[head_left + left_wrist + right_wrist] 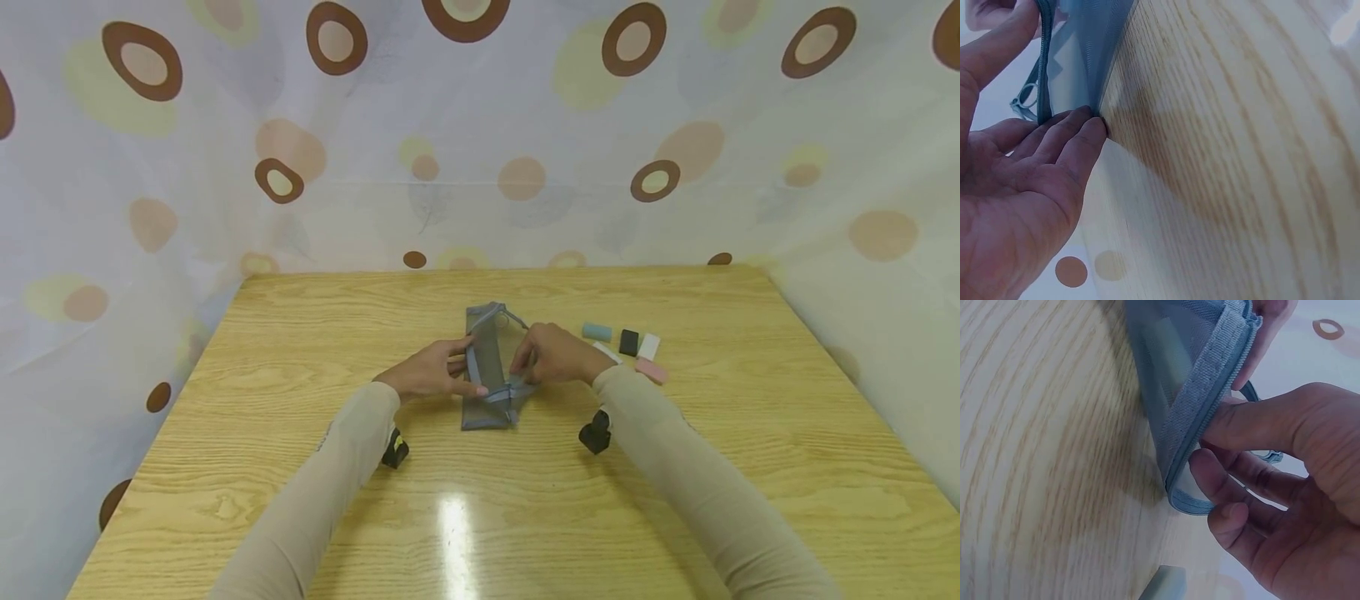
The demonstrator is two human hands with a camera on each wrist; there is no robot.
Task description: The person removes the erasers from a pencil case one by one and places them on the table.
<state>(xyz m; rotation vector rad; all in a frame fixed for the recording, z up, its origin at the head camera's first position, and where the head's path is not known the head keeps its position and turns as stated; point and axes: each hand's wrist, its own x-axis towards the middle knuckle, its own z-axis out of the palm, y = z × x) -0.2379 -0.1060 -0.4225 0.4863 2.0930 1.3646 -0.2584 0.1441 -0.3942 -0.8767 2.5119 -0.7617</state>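
Note:
A grey-blue mesh zipper pouch (489, 358) lies on the table with its zipper rim spread apart. My left hand (433, 368) holds its left side, thumb at the near part of the rim and fingers along the mesh (1094, 56). My right hand (551, 354) is at the pouch's opening, fingers bent downward; in the right wrist view its thumb (1254, 428) reaches past the zipper edge (1210, 387). I cannot tell whether its hidden fingertips pinch anything. A pale block (1172, 356) shows through the mesh. A ring-shaped zipper pull (1025, 97) hangs by the rim.
Right of the pouch lie a light blue cylinder (597, 332), a black block (628, 342), a white block (649, 347) and a pink block (651, 371). Another white piece (606, 353) is partly behind my right wrist. A patterned curtain (480, 217) rises behind the wooden table (300, 517).

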